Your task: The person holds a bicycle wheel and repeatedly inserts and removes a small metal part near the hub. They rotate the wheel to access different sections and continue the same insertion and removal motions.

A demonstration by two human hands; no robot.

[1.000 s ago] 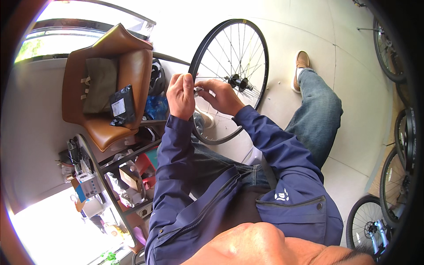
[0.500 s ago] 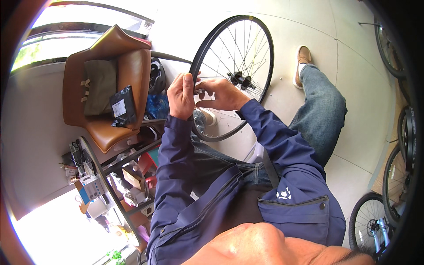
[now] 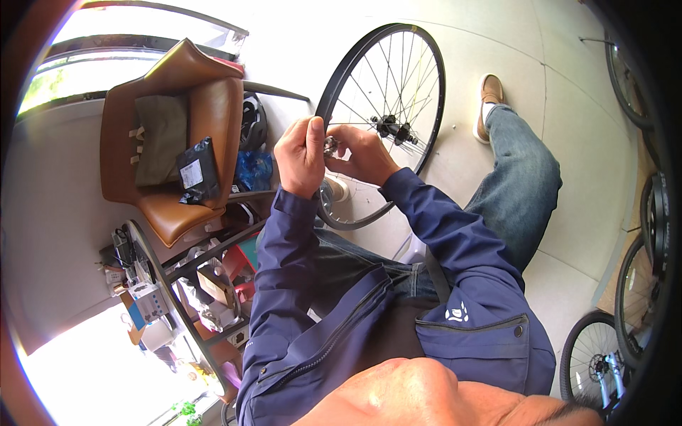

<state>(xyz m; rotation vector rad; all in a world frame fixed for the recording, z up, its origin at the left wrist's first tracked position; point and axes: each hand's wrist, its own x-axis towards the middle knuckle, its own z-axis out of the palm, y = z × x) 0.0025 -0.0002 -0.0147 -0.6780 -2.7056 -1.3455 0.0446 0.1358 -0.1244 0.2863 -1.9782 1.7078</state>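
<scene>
A bicycle wheel [image 3: 331,92] with a bare black rim stands tilted in front of me, its black hub [image 3: 392,128] and thin spokes showing. My left hand [image 3: 301,156] is closed at the near left side of the rim, thumb pointing up. Against that same stretch of rim, my right hand [image 3: 361,154] is closed, its fingers pinching a small silvery metal tool [image 3: 330,146]. The tool's exact kind is too small to make out. Both hands partly hide the rim where they meet.
A brown chair [image 3: 220,106] holding a black parcel [image 3: 198,170] stands at the left. Below it is a cluttered shelf unit [image 3: 181,312]. More bicycle wheels [image 3: 595,355] line the right edge. My shoe [image 3: 491,89] rests on the tiled floor [image 3: 582,184].
The wheel and both hands have shifted slightly right. My right hand has turned a little, so more of the silvery tool shows between the hands.
</scene>
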